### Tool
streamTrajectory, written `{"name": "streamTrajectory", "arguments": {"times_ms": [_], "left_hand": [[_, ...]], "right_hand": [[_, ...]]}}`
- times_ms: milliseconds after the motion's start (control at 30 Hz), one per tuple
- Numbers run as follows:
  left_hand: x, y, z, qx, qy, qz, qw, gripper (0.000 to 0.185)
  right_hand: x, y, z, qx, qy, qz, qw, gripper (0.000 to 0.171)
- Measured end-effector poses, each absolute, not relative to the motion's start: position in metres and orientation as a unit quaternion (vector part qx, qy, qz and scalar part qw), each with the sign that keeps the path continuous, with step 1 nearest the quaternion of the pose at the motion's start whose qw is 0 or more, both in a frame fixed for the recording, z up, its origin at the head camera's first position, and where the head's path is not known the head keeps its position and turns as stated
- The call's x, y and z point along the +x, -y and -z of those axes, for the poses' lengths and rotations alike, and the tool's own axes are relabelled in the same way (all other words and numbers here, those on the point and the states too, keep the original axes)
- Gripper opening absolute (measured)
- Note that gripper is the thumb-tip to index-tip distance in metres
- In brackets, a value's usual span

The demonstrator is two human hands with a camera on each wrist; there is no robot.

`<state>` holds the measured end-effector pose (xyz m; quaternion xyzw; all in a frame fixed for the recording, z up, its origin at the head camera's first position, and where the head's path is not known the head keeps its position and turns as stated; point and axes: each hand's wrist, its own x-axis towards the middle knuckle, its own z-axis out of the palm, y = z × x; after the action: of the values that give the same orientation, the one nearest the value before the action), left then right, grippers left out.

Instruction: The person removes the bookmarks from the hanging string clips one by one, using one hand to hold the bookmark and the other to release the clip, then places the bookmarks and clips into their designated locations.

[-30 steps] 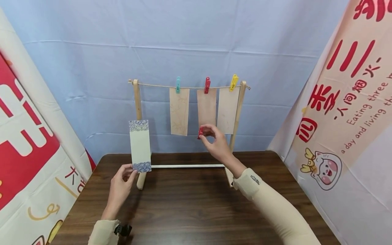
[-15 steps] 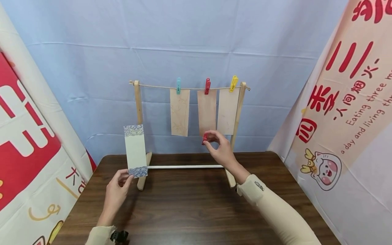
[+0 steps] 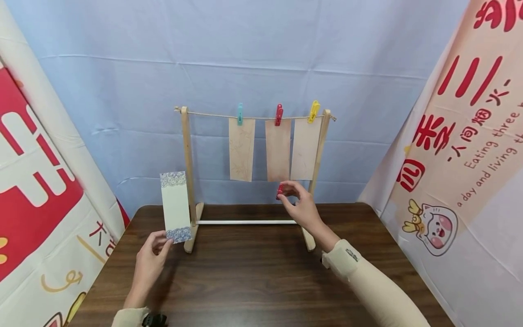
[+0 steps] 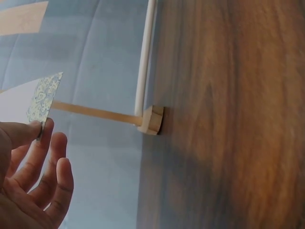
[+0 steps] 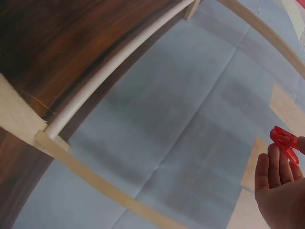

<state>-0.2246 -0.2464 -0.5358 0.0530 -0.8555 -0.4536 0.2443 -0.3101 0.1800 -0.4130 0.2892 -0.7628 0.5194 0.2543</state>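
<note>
Between thumb and fingers my left hand (image 3: 150, 260) pinches the lower left corner of a white paper card (image 3: 175, 206) with blue lace-like bands at top and bottom. The card stands upright in the air, left of the rack's left post. In the left wrist view the thumb presses on the patterned end (image 4: 44, 98). My right hand (image 3: 303, 208) pinches a small red clothespin (image 3: 279, 191) below the hanging cards; the right wrist view shows that clothespin (image 5: 285, 143) between thumb and fingers.
A wooden rack (image 3: 186, 159) with a white bottom bar (image 3: 245, 222) stands on the brown table (image 3: 245, 281). From its string hang three beige cards, held by a teal clothespin (image 3: 240, 114), a red one (image 3: 279, 115) and a yellow one (image 3: 313, 111). Printed cloths flank both sides.
My left hand has moved left and down with the white card, away from the rack post. The right hand, holding the red clothespin, has moved slightly right and down.
</note>
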Motion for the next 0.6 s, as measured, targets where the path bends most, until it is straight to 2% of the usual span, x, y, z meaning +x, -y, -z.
{"name": "streamTrajectory", "arguments": {"times_ms": [233,600], "left_hand": [[-0.219,0.254,0.540,0.055,0.859,0.442,0.251,0.026],[-0.213,0.264,0.544,0.064,0.869,0.424,0.247,0.026]], "right_hand": [[-0.326,-0.200,0.446,0.268,0.780,-0.500,0.262,0.037],[-0.317,-0.223,0.464,0.254,0.800,-0.481,0.254,0.034]]}}
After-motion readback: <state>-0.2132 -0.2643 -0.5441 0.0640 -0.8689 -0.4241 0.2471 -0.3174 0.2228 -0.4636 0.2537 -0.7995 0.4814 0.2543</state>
